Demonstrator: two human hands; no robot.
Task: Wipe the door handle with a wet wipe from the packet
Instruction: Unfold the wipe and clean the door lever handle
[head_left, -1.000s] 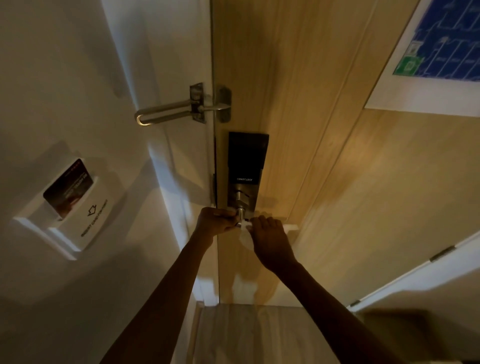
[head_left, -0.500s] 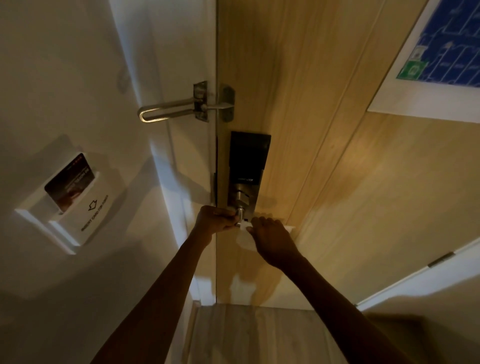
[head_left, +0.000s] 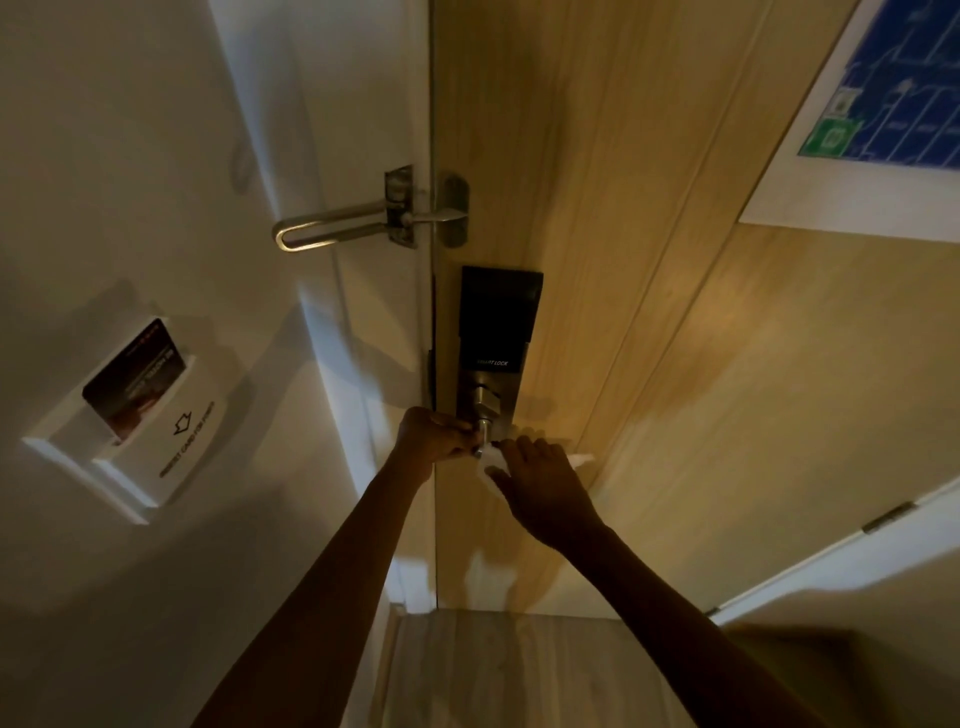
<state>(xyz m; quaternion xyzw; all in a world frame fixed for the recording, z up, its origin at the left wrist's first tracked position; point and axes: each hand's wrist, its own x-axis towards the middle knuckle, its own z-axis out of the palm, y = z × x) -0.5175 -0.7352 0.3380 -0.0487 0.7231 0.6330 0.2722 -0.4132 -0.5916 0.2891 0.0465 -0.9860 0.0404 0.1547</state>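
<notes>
The metal door handle (head_left: 485, 427) sticks out below a black smart lock plate (head_left: 497, 317) on the wooden door (head_left: 649, 364). My right hand (head_left: 545, 488) lies over the lever and presses a white wet wipe (head_left: 488, 462) around it; a bit of wipe also shows past my fingers at the lever's far end. My left hand (head_left: 431, 434) is closed at the handle's base by the door edge, pinching the near end of the wipe. No wipe packet is in view.
A metal swing-bar door guard (head_left: 363, 221) bridges frame and door above the lock. A key card holder (head_left: 140, 410) with a card sits on the white wall at left. An evacuation map (head_left: 893, 104) hangs on the door at upper right. Wooden floor lies below.
My right hand has shifted slightly along the lever with the wipe. My left hand stays at the handle's base. The camera has tilted a little.
</notes>
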